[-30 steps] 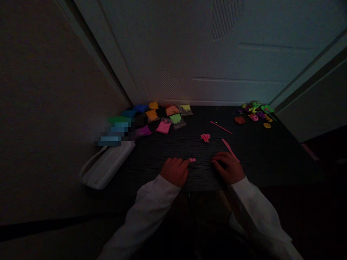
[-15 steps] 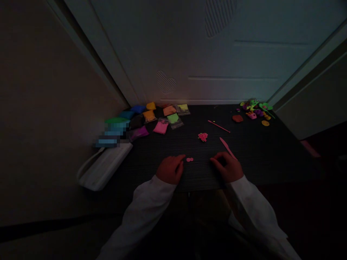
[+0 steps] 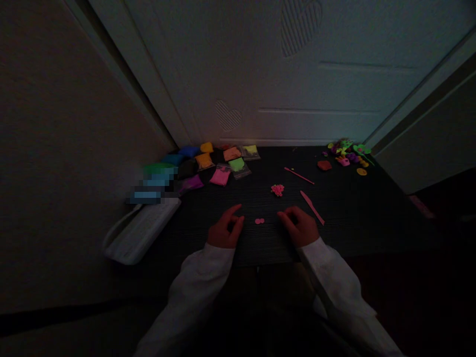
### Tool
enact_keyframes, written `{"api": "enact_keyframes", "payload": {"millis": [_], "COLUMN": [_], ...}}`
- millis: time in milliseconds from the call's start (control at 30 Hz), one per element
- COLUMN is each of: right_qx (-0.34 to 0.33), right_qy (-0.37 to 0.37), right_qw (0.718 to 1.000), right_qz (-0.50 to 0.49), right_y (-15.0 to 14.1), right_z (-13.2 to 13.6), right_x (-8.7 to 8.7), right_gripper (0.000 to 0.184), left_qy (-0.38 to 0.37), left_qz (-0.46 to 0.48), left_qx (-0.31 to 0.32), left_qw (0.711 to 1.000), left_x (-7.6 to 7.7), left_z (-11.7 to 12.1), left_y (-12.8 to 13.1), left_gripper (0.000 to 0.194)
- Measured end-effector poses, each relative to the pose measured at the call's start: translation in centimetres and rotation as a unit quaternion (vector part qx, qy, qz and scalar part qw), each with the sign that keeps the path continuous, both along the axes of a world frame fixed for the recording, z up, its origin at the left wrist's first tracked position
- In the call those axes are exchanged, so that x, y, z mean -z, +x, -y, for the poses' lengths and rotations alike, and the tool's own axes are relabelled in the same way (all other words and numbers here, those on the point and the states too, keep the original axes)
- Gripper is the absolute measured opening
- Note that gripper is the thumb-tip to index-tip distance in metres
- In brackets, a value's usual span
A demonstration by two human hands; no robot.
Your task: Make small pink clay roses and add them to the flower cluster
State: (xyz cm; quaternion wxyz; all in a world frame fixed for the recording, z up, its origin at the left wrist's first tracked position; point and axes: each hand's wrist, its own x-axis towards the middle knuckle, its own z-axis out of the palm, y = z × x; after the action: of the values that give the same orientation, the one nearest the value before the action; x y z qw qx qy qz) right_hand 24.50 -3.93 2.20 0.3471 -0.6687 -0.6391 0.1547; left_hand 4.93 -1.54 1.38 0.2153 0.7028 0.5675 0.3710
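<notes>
Two small flat pink clay discs (image 3: 259, 221) lie edge to edge on the dark table, between my hands. My left hand (image 3: 225, 228) is to their left, its index finger and thumb apart, with nothing seen in it. To the right of the discs, my right hand (image 3: 299, 227) is closed, thumb and index finger pressed together; whatever may be between them is too small to make out. A cluster of small pink clay pieces (image 3: 277, 190) sits behind the discs. Just beyond my right hand lies a pink plastic knife (image 3: 312, 207), and farther back a thin pink stick tool (image 3: 299, 175).
Bags of coloured clay, among them a pink bag (image 3: 220, 175) and a green bag (image 3: 238, 166), lie at the back left. A white case (image 3: 147, 233) with a strap rests at the left edge. Clay flowers (image 3: 362, 148) and a red lump (image 3: 324, 165) are at the back right.
My left hand has drawn back left from the discs and its fingers have spread. My right hand has come left, closer to the discs and away from the knife.
</notes>
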Motion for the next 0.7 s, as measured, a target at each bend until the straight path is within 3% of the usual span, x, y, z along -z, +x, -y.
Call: {"api": "enact_keyframes", "payload": {"millis": [100, 267, 433, 700], "right_qx": [-0.012, -0.056, -0.045, -0.067], "right_qy": [-0.002, 0.028, 0.01, 0.019], "right_qw": [1.0, 0.998, 0.999, 0.997], "right_qz": [-0.014, -0.017, 0.001, -0.031], "right_y": [-0.45, -0.34, -0.3, -0.3], "right_z": [-0.32, -0.38, -0.2, -0.28], "right_x": [0.01, 0.24, -0.06, 0.15], "right_gripper": [0.022, 0.018, 0.025, 0.017], "left_qy": [-0.009, -0.019, -0.035, -0.062], "left_qz": [0.012, 0.034, 0.045, 0.072], "left_qx": [-0.019, 0.005, 0.019, 0.011], "left_qw": [1.0, 0.999, 0.998, 0.995], "left_x": [-0.19, 0.1, 0.34, 0.36], "left_z": [-0.05, -0.15, -0.25, -0.22], "left_y": [0.06, 0.07, 0.06, 0.03], "left_gripper": [0.037, 0.035, 0.027, 0.016]}}
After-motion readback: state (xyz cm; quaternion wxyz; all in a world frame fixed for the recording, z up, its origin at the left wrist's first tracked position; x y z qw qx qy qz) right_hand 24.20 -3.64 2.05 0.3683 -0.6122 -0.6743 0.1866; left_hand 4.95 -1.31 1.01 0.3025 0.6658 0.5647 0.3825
